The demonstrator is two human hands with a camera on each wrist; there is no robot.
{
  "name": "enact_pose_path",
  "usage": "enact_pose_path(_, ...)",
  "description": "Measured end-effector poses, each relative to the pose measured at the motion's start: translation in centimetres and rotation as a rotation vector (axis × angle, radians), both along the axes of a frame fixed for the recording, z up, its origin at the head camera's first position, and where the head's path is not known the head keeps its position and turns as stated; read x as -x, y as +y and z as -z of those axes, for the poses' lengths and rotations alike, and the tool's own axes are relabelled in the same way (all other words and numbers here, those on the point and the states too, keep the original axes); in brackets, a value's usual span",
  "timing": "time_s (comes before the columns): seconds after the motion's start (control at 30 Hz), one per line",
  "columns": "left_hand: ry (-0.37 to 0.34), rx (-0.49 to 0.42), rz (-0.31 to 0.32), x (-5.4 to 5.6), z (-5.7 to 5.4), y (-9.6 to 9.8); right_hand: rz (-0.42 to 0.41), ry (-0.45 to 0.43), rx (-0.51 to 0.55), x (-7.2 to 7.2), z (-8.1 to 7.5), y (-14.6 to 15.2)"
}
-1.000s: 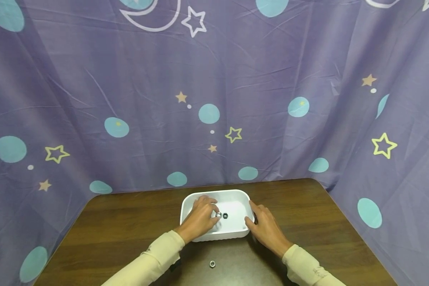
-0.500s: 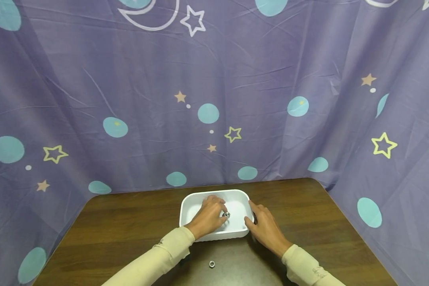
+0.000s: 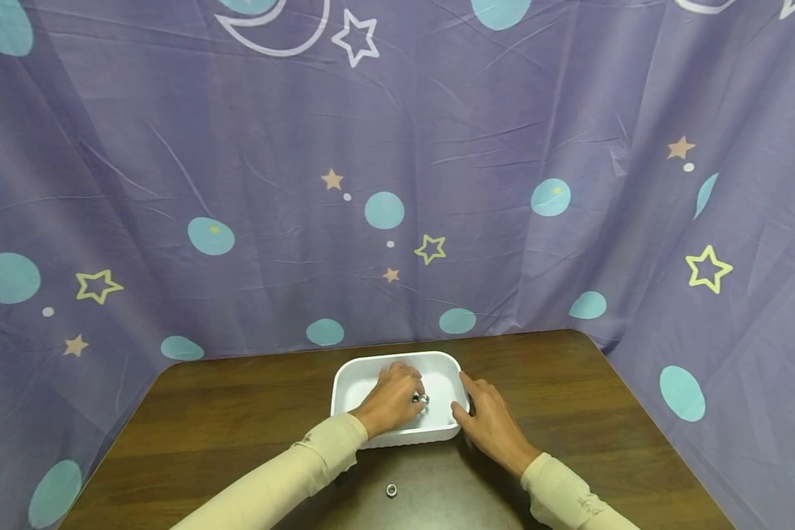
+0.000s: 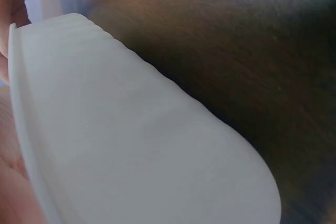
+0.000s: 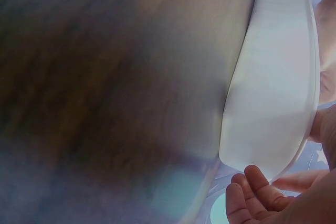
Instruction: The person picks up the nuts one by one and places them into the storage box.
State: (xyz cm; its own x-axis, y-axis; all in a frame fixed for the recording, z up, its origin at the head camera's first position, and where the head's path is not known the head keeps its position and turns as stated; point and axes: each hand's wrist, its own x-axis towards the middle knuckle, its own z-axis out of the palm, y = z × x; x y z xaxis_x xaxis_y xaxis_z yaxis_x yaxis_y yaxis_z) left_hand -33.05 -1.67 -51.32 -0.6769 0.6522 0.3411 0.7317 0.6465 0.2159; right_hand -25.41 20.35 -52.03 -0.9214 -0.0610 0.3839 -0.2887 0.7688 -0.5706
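A white tray (image 3: 411, 439) with rounded corners stands on the wooden table. My left hand (image 3: 394, 397) reaches over its front rim, thumb and index finger pinching a small metal hex nut (image 3: 425, 399) low inside. A darker nut (image 3: 415, 397) shows close by, partly covered by the fingers. At the tray's right end, my right hand (image 3: 493, 423) holds the rim, the thumb on the near side and the fingers along the outside. The right wrist view shows those fingers (image 5: 257, 195) bent beside the tray's wall. In the left wrist view the tray wall (image 4: 131, 129) hides most of the left hand.
Another hex nut (image 3: 391, 490) lies on the table (image 3: 238, 412) in front of the tray. A purple curtain (image 3: 271, 280) with stars and dots hangs behind the table and along both sides.
The left hand has moved right inside the tray with the nut, up to the darker nut. The right hand stays at the tray's right end.
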Motion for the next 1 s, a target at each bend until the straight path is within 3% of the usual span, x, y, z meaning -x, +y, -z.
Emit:
enact_pose_path(0.2,0.017,-0.001,0.045,1.7,2.2,0.0,0.003,-0.016,0.003,0.0,0.1,0.1)
enact_pose_path(0.27,-0.005,0.015,0.051,0.3,0.2,0.3,0.001,-0.017,0.006,0.0,0.1,0.2)
enact_pose_path(0.3,-0.007,0.019,0.052,0.2,0.1,0.3,0.0,-0.017,0.008,0.1,0.1,0.2)
enact_pose_path(0.33,0.019,0.026,0.058,0.6,0.6,0.3,0.0,-0.016,0.008,0.1,0.2,0.2)
enact_pose_path(0.37,-0.002,0.035,0.054,0.4,0.2,0.5,0.001,-0.015,0.007,0.1,0.2,0.2)
enact_pose_path(0.43,0.04,0.049,0.062,1.4,1.6,0.6,0.003,-0.011,0.004,0.1,0.2,0.2)
enact_pose_path(0.53,0.041,0.071,0.058,2.3,2.7,0.8,0.008,-0.004,-0.005,0.1,0.2,0.2)
enact_pose_path(0.67,-0.008,0.091,0.033,3.0,3.4,1.2,0.006,0.001,-0.009,0.1,0.2,0.2)
enact_pose_path(0.87,-0.017,0.102,0.029,4.8,6.0,1.4,0.003,0.005,-0.008,0.1,0.2,0.2)
enact_pose_path(0.9,0.001,0.119,0.034,4.4,5.6,1.4,0.002,0.007,-0.009,0.1,0.2,0.2)
enact_pose_path(1.0,0.017,0.137,0.045,4.7,6.0,1.5,0.002,0.012,-0.011,0.2,0.3,0.2)
